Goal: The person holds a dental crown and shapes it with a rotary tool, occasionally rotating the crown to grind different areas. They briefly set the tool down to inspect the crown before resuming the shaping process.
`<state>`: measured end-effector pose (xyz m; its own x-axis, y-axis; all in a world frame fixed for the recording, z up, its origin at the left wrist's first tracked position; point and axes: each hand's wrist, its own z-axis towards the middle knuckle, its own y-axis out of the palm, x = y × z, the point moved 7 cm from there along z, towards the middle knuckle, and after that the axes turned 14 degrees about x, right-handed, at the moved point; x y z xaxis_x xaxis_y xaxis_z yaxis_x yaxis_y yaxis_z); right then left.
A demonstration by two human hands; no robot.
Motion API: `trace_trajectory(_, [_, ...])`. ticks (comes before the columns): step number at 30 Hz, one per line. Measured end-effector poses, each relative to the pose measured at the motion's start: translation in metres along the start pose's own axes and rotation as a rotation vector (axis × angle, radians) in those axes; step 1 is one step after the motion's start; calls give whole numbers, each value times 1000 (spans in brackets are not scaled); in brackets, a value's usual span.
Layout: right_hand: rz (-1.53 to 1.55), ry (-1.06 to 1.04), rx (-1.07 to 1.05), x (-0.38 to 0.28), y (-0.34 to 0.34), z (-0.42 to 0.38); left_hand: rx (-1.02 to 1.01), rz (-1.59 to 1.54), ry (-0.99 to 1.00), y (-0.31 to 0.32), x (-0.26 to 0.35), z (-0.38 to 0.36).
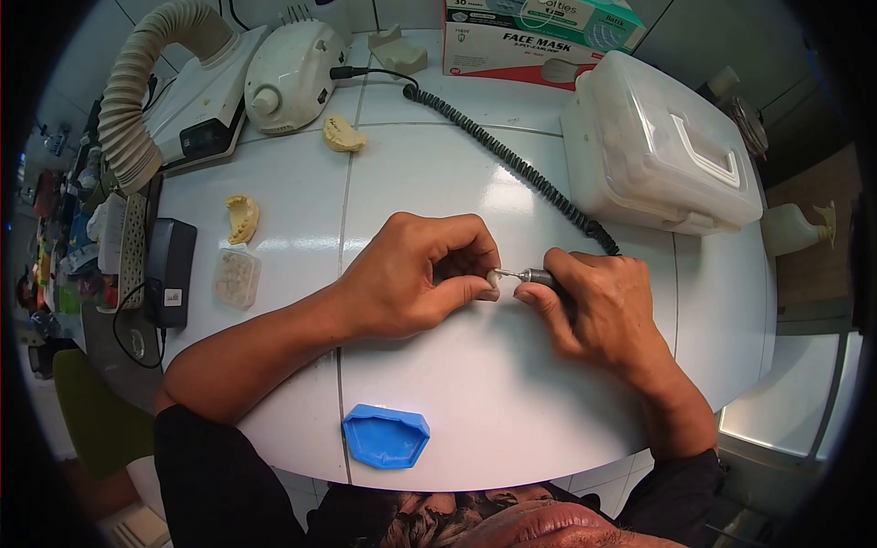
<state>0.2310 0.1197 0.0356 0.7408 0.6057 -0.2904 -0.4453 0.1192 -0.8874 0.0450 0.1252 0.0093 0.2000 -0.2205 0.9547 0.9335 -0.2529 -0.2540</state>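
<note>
Between the thumb and forefinger of my left hand (411, 274) is a small whitish piece (494, 279), mostly covered by the fingertips; it looks like a dental crown or tooth. My right hand (603, 306) is wrapped round a dark rotary handpiece (541, 278), its thin metal bur (512, 274) pointing left and meeting or nearly meeting that piece. From the handpiece side, a black coiled cord (512, 160) runs up to a white motor control box (288, 82). Both hands are raised over the middle of the white tiled table (512, 393).
A blue mould tray (386, 438) lies at the front edge. Yellowish dental casts (242, 219) and a small clear box (237, 279) stand left. Behind are a ribbed suction hose (128, 100) and face mask boxes (521, 57); a white carry case (662, 146) occupies the back right.
</note>
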Motion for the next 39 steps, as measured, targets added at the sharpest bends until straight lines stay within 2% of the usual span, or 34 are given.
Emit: trace_trajectory(39, [42, -21, -52, 0, -2, 1, -10, -1, 19, 0, 0, 0])
